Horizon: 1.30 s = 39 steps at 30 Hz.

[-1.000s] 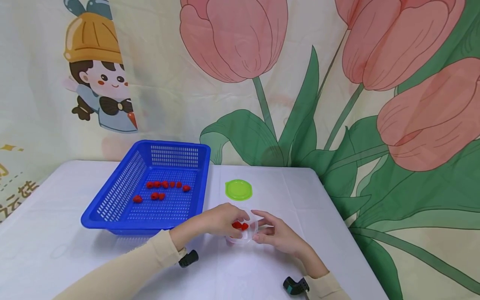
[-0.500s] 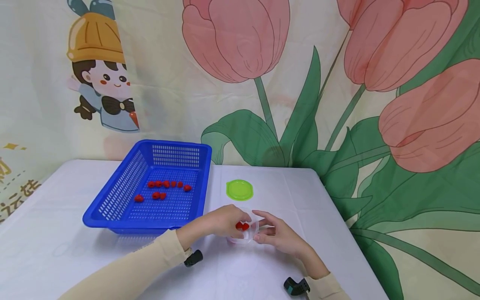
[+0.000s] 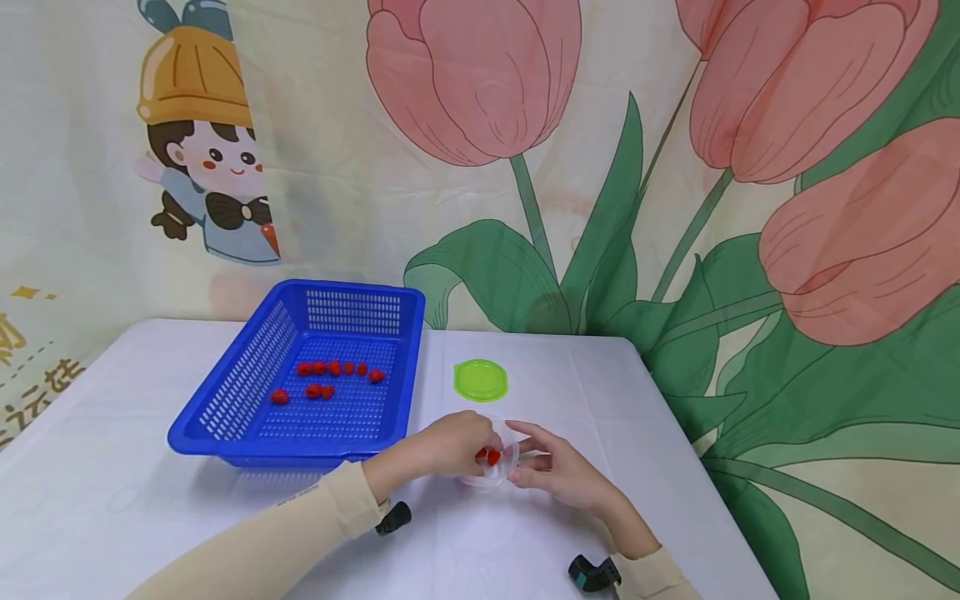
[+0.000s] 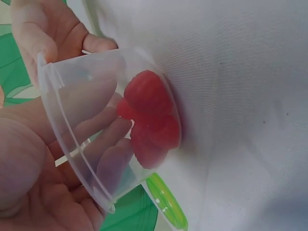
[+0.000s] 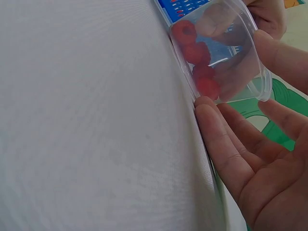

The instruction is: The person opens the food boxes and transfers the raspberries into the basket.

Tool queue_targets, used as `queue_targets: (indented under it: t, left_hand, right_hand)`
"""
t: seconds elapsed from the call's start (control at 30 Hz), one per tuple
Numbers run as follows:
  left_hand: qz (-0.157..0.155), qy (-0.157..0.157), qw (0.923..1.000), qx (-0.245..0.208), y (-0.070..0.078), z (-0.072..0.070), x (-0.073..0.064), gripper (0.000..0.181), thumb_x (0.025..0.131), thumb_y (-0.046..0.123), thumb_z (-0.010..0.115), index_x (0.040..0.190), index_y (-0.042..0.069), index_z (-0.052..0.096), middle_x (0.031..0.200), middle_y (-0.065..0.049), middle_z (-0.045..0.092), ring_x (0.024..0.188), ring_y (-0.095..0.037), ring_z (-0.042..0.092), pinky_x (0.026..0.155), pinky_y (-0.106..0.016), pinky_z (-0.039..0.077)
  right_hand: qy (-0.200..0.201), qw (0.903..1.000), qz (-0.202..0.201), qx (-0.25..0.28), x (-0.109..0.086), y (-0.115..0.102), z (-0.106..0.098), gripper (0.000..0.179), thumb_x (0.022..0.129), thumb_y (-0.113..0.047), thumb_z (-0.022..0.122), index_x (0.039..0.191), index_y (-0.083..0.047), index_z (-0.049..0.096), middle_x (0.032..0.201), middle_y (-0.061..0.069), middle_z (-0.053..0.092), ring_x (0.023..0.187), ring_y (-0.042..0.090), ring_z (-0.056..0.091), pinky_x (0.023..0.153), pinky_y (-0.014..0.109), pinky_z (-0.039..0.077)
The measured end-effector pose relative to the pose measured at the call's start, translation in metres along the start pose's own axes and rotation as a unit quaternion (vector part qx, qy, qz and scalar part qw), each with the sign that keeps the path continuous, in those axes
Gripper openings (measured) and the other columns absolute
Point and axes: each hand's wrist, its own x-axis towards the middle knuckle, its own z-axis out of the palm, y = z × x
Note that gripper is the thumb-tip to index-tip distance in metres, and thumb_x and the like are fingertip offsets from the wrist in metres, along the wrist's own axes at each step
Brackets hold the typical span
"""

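Note:
A small clear plastic tub [image 3: 501,477] stands on the table, holding several red raspberries [image 4: 148,91] at its bottom. My left hand [image 3: 461,443] reaches down into the tub, its thumb and fingers spread about the fruit. Through the tub's wall in the right wrist view, fingertips [image 5: 221,79] show right at the raspberries, with space between thumb and fingers. From the right side, my right hand [image 3: 562,471] holds the tub, some fingertips at the rim and others low by the base.
Left of the tub, a blue perforated basket [image 3: 187,437] contains several loose raspberries [image 3: 333,367]. A round green lid [image 3: 480,380] lies behind the tub. A cloth printed with tulips [image 3: 474,75] hangs behind the white-covered table [image 3: 480,554].
Inside the tub, my left hand has shifted slightly to the right and its fingers have drawn closer together around the raspberries. The right hand stays at the tub.

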Motion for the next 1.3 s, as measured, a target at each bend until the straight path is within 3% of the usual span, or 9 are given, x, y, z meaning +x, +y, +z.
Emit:
queue_targets:
  t: [0.3, 0.57, 0.8, 1.03, 1.3]
  left_hand:
    - [0.005, 0.033, 0.9994, -0.008, 0.003, 0.006, -0.001, 0.023, 0.084, 0.005, 0.089, 0.105, 0.010, 0.082, 0.095, -0.004, 0.078, 0.090, -0.018, 0.064, 0.091, -0.038, 0.059]
    - [-0.006, 0.041, 0.9983, -0.042, 0.005, 0.008, -0.004, 0.017, 0.084, 0.004, 0.089, 0.095, 0.013, 0.081, 0.085, 0.000, 0.075, 0.086, -0.016, 0.055, 0.080, -0.031, 0.055]
    - [0.012, 0.052, 0.9985, -0.014, 0.004, 0.011, -0.002, 0.015, 0.085, 0.007, 0.089, 0.096, 0.014, 0.084, 0.084, -0.001, 0.076, 0.083, -0.014, 0.053, 0.075, -0.027, 0.047]
    - [0.014, 0.060, 0.9979, 0.021, 0.003, 0.014, 0.002, 0.009, 0.085, 0.011, 0.089, 0.087, 0.019, 0.084, 0.077, 0.005, 0.073, 0.080, -0.013, 0.050, 0.074, -0.027, 0.045]
    - [0.006, 0.057, 0.9984, 0.001, 0.003, 0.014, 0.000, 0.008, 0.086, 0.012, 0.089, 0.086, 0.017, 0.083, 0.076, 0.006, 0.072, 0.080, -0.012, 0.051, 0.073, -0.027, 0.045]
  right_hand:
    - [0.010, 0.9999, 0.004, 0.001, 0.000, -0.001, 0.001, 0.074, 0.096, -0.026, 0.081, 0.161, -0.025, 0.045, 0.137, 0.015, 0.062, 0.116, 0.028, 0.071, 0.095, 0.039, 0.059]
    - [0.011, 0.9999, 0.009, 0.000, 0.000, -0.002, 0.001, 0.074, 0.096, -0.026, 0.081, 0.161, -0.026, 0.045, 0.137, 0.014, 0.062, 0.117, 0.028, 0.071, 0.097, 0.042, 0.059]
    - [0.008, 0.9999, 0.007, 0.004, 0.000, -0.003, 0.001, 0.074, 0.097, -0.024, 0.081, 0.162, -0.025, 0.044, 0.137, 0.014, 0.062, 0.116, 0.028, 0.071, 0.097, 0.042, 0.059]
    - [0.011, 0.9999, 0.008, 0.001, 0.000, -0.002, 0.001, 0.074, 0.097, -0.023, 0.081, 0.161, -0.025, 0.045, 0.135, 0.014, 0.063, 0.116, 0.028, 0.072, 0.097, 0.042, 0.058]
    - [0.014, 0.9998, 0.010, -0.005, 0.000, -0.002, 0.002, 0.074, 0.096, -0.027, 0.082, 0.161, -0.026, 0.045, 0.136, 0.013, 0.063, 0.115, 0.027, 0.071, 0.097, 0.042, 0.059]
